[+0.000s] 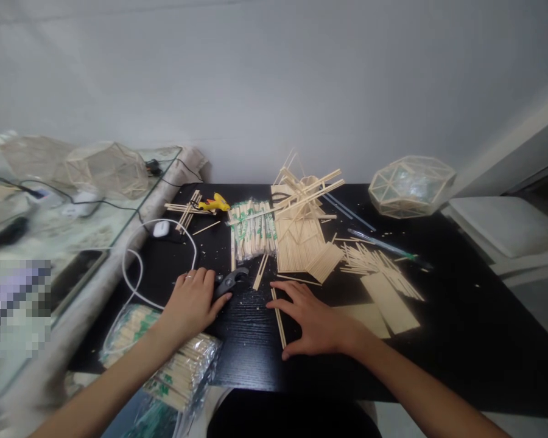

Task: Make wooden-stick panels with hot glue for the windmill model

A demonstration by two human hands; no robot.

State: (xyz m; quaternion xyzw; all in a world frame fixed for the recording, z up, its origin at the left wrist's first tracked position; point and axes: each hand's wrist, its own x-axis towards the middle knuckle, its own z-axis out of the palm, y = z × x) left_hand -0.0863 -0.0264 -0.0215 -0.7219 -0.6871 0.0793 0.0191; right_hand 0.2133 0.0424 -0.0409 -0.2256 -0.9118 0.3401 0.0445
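My left hand (196, 299) is closed around the handles of dark cutting pliers (232, 281), whose jaws point right, above the black table (251, 347). To the right, my right hand (308, 319) spans a short pair of wooden sticks (279, 325), with the thumb at their near end and fingertips at the far end. Beyond the hands lie a slatted wooden panel (296, 246) with a stick structure (305, 194) on it, and a plastic-wrapped pack of chopsticks (253, 228). Two loose sticks (260, 272) rest near the pliers.
A yellow glue gun (215, 203), a white cable (124, 261) and another chopstick pack (178, 371) are at the left. Loose sticks (383, 264), flat wooden pieces (390, 302) and a faceted stick frame (411, 185) are at the right. A glass-topped table (155, 157) adjoins at left.
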